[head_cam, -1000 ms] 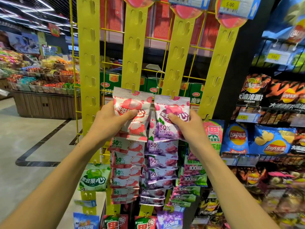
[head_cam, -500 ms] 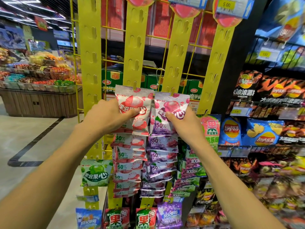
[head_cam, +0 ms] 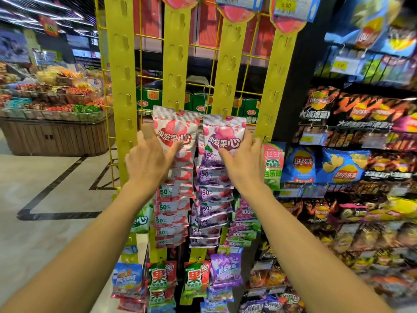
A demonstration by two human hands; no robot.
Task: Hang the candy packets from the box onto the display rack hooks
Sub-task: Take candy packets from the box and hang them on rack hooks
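A pink-and-white candy packet (head_cam: 178, 129) hangs by its top hole from a hook on a yellow display strip (head_cam: 173, 64). Beside it, a purple candy packet (head_cam: 223, 134) hangs from the neighbouring yellow strip (head_cam: 230, 64). My left hand (head_cam: 149, 161) has its fingers spread, with the fingertips touching the pink packet's left side. My right hand (head_cam: 243, 163) rests with loose fingers on the purple packet's lower right part. Columns of similar packets (head_cam: 171, 213) hang below both. No box is in view.
Shelves of crisp bags (head_cam: 338, 166) stand close on the right. An outer yellow strip (head_cam: 121, 86) and a wire grid (head_cam: 149, 77) frame the rack. A wooden candy bin (head_cam: 52, 136) sits far left beyond tiled floor (head_cam: 33, 177). More packets (head_cam: 160, 281) hang at the bottom.
Both hands held the packets up by their lower parts. Now the packets hang on their hooks, and my fingers have loosened and opened against them.
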